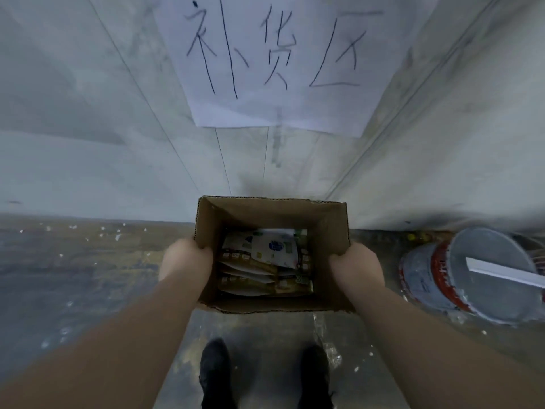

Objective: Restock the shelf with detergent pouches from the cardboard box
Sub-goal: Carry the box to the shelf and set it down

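An open brown cardboard box [265,214] sits in front of me, close to the wall. Several detergent pouches [265,261], white and gold, lie stacked flat at its bottom. My left hand [185,258] grips the box's left wall, fingers curled over the rim. Over the right wall's rim, my right hand [356,270] grips in the same way. No shelf is in view.
A white paper sign [274,63] with handwritten characters hangs on the wall above the box. A dusty paint bucket [472,273] with a white strip on its lid stands at the right. My two black shoes [215,376] stand on the stained floor below.
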A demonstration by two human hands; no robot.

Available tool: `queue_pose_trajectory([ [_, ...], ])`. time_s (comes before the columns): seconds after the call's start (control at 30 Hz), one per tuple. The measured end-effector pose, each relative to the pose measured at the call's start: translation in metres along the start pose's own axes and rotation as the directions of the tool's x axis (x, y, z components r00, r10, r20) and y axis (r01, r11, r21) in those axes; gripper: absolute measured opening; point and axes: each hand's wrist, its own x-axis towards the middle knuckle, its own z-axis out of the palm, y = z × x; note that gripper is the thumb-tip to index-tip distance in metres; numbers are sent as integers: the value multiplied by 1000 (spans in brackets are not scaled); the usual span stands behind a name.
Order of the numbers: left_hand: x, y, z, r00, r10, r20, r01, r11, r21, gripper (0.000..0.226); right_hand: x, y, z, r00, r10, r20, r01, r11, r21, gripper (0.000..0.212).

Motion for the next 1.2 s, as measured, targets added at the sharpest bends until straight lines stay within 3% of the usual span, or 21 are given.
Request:
queue_pose_trajectory([
  [0.27,-72,53,-95,986,144,-88,-145,989,-4,14,-77,-52,-104,990,-96,-102,96,995,0,11],
  [0.57,-143,61,-164,976,200,-84,-202,979,-15,13,-164,-67,-157,988,-73,-136,71,997,-18,13],
  [0.77,-201,44,-181,977,200,-80,-201,980,-7,11,-221,-49,-171,981,-133,-141,121,989,-87,17],
  [1.2,-362,16,-179,968,168,-187,-185,980,-79,20,-340,26,-224,967,-193,-167,194,981,-10,12],
])
